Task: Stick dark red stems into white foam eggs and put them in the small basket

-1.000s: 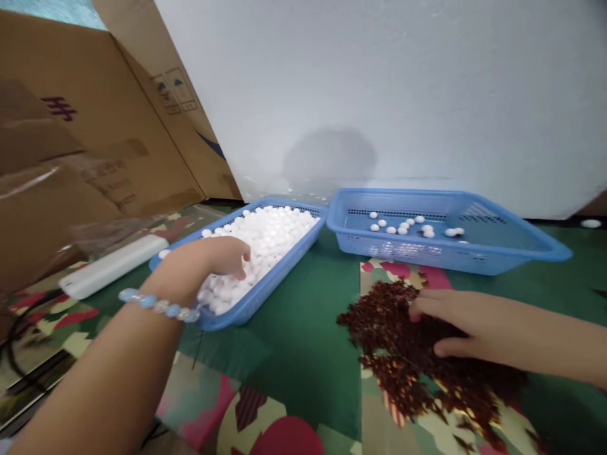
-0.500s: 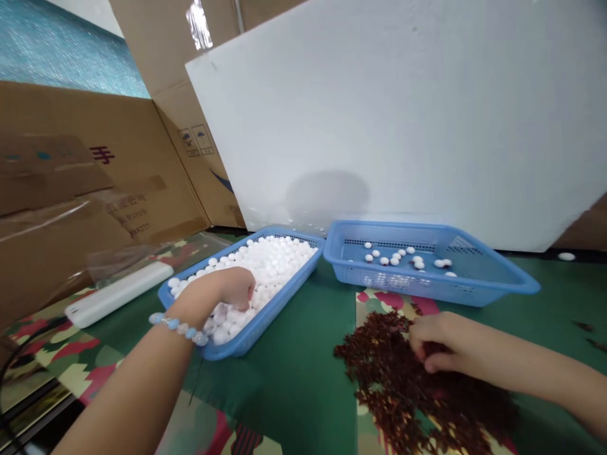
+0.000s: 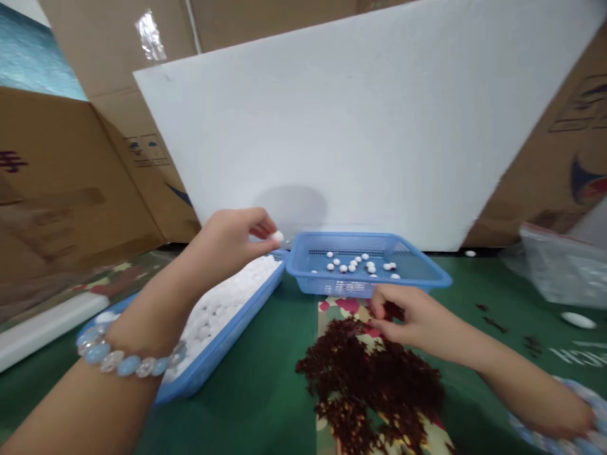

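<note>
My left hand (image 3: 237,243) is raised above the left blue basket (image 3: 222,351), pinching a white ball (image 3: 277,237) between thumb and fingertips. Many more white balls (image 3: 215,303) fill that basket. My right hand (image 3: 410,316) has its thumb and fingers closed at the upper edge of a heap of dark red-brown, leafy-looking bits (image 3: 370,385). A small dark red-brown piece (image 3: 392,311) shows at its fingers; its exact kind is unclear. Behind this hand stands the right blue basket (image 3: 427,268), holding several white balls (image 3: 353,264), some with dark spots on them.
A white panel (image 3: 332,126) stands upright behind the baskets, with cardboard boxes (image 3: 71,164) on the left. A long white object (image 3: 52,328) lies at the left. On the green mat (image 3: 265,373), a clear plastic bag (image 3: 564,265) and a white oval thing (image 3: 578,320) are at right.
My left hand has come up out of the left basket with a white ball. My right hand has lifted off the middle of the heap toward the right basket. The view has turned right.
</note>
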Action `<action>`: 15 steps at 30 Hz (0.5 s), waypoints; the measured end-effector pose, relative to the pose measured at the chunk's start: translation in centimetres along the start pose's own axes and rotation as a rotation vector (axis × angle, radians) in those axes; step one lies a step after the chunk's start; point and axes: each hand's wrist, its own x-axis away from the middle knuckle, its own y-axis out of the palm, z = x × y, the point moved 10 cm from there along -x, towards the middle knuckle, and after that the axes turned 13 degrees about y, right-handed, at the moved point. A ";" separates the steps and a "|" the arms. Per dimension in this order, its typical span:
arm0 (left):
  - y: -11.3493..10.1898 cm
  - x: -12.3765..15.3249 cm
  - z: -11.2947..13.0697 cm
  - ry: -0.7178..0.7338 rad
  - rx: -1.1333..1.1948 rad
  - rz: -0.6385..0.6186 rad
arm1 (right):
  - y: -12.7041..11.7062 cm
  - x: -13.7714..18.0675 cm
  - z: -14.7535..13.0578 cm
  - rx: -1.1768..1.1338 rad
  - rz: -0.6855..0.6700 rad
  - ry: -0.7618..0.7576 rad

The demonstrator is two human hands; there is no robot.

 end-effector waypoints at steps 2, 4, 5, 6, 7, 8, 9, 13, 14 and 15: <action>2.1 -1.6 2.3 0.044 0.206 0.019 | -1.5 0.1 -0.2 -0.105 0.035 -0.010; 4.7 -2.8 4.2 0.059 0.470 0.023 | -3.6 0.5 -0.4 -0.252 0.098 -0.045; 6.1 -3.1 4.8 0.047 0.647 0.033 | -4.8 0.8 -0.4 -0.345 0.134 -0.072; 7.6 -3.4 5.2 0.023 0.835 0.050 | -6.0 1.1 -0.3 -0.445 0.163 -0.096; 9.1 -3.5 5.3 -0.011 1.005 0.064 | -6.9 1.2 0.0 -0.552 0.185 -0.111; 10.7 -3.5 5.1 -0.066 1.160 0.077 | -7.7 1.3 0.4 -0.649 0.197 -0.109; 12.0 -3.5 5.0 -0.093 1.242 0.080 | -8.2 1.2 1.0 -0.728 0.207 -0.095; 15.5 -3.0 3.6 -0.163 1.412 0.118 | -8.8 0.3 3.4 -0.839 0.259 0.008; 15.9 -2.8 3.3 -0.180 1.439 0.124 | -8.8 0.1 3.9 -0.849 0.275 0.029; 16.2 -2.6 3.0 -0.194 1.459 0.119 | -8.7 -0.2 4.3 -0.867 0.288 0.050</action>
